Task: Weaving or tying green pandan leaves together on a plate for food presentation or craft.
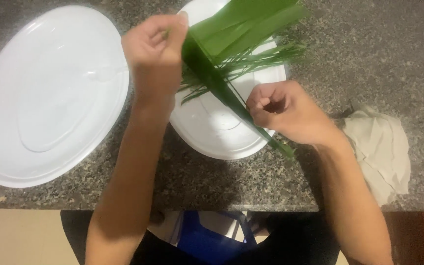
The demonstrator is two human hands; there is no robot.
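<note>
My left hand (154, 46) is closed around the top of a long dark green leaf (212, 78), held above a white oval plate (212, 135). My right hand (280, 110) pinches the same leaf lower down, near its pointed tip, which hangs over the plate's near rim. On the plate lie thin green leaf strips (256, 58) and several broad lighter green leaves (244, 22) that reach past its far edge.
A bigger white oval plate (50, 93) lies at the left on the speckled granite counter (359, 54). A crumpled beige cloth (381, 145) rests by my right forearm. The counter's front edge runs below, with a blue bag (207, 238) beneath it.
</note>
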